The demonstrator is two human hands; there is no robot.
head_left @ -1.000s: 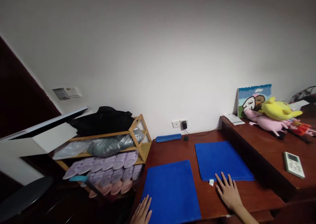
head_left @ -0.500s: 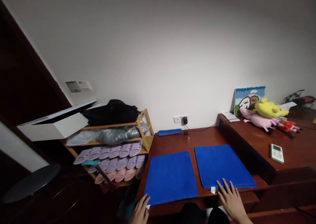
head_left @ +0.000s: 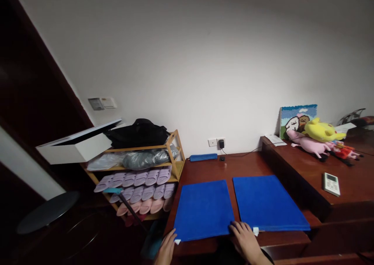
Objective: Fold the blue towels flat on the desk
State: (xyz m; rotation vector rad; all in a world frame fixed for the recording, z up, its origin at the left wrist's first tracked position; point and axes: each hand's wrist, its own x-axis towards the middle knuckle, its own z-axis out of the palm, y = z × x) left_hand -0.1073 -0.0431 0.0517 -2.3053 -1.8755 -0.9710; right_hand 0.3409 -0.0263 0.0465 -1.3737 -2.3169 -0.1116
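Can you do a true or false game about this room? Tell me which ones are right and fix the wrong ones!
1. The left hand and right hand are both at the left blue cloth. True.
2. The left blue cloth overlaps the right blue cloth. False: there is a gap between them.
3. The black bag is on top of the shoe rack. True.
4. The yellow toy is underneath the pink toy. False: it lies on top.
5. The top row of slippers is green. False: it is purple.
6. A black plug is in the wall socket. True.
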